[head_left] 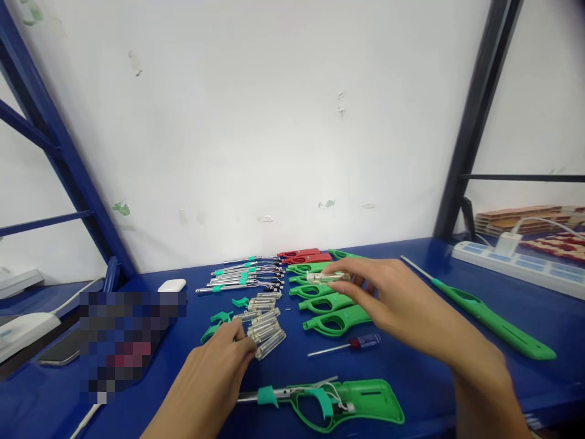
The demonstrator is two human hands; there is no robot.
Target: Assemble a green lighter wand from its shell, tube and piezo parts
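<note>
Between the thumb and fingers of my right hand (pixel 384 296) is a clear plastic fuel tank (pixel 326 278), raised above a row of green lighter shell halves (pixel 340 320). My left hand (pixel 222 360) rests low at the pile of clear fuel tanks (pixel 265 326), fingers curled together; whatever they pinch is hidden. Teal triggers (pixel 219 323) lie just beyond its knuckles. In front, an opened lighter casing (pixel 365 402) holds a metal barrel (pixel 249 396), a teal trigger (pixel 325 402) and wires. A screwdriver (pixel 350 344) lies between this casing and the row.
Metal barrels with wires (pixel 247 277) and red shell halves (pixel 306 256) lie toward the wall. A whole green lighter (pixel 493 320) is at right, near a power strip (pixel 516 265). A white case (pixel 172 285) and a phone (pixel 61 350) sit at left on the blue table.
</note>
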